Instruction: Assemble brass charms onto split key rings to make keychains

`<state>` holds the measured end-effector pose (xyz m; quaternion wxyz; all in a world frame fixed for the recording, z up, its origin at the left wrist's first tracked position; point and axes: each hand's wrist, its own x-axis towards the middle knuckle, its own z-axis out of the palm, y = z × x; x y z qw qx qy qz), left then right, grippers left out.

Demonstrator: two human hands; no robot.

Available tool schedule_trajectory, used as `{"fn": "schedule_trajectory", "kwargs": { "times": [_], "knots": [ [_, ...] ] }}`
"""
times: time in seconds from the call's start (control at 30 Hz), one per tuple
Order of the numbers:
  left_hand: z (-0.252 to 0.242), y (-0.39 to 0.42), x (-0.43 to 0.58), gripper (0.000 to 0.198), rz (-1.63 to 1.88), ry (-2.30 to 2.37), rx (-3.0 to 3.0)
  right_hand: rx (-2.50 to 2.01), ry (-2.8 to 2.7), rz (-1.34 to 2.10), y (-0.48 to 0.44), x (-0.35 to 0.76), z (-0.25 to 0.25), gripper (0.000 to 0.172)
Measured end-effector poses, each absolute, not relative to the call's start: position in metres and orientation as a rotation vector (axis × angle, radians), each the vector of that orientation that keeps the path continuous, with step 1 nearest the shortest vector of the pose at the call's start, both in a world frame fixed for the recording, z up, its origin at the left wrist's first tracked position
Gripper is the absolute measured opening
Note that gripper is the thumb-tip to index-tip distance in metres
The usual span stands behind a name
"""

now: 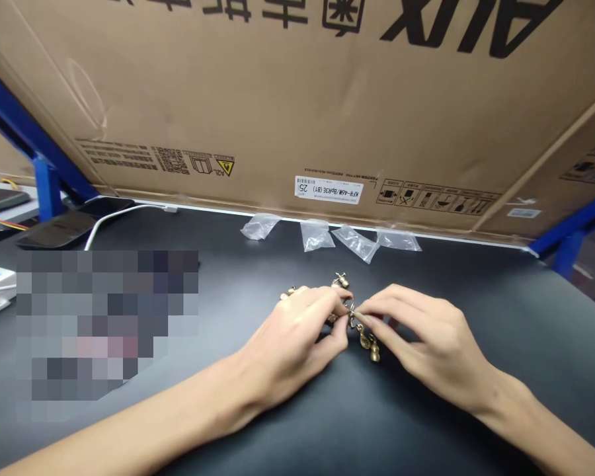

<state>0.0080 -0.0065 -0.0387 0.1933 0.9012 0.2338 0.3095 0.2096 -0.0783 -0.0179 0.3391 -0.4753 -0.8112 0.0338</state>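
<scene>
My left hand (297, 337) and my right hand (416, 340) meet at the middle of a dark table (476, 297). Both pinch a small metal ring (350, 313) between thumb and fingertips. Brass gourd-shaped charms (370, 346) hang from the ring below my right fingers. Another brass charm (341, 279) lies just behind the hands, and one more (288, 291) peeks out by my left knuckles.
Several small clear plastic bags (316, 235) lie in a row along the table's far edge. A large cardboard box (297, 99) stands behind them. A dark phone (62, 228) with a white cable (123, 213) sits at the far left beside a blue frame (47, 185).
</scene>
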Motion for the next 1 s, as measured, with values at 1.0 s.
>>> {"fn": "schedule_trajectory", "kwargs": {
  "times": [1.0],
  "knots": [
    [-0.021, -0.006, 0.012, 0.013, 1.1, 0.665, 2.078, -1.666, -2.282, 0.516, -0.077, 0.227, -0.005, 0.018]
  ]
}}
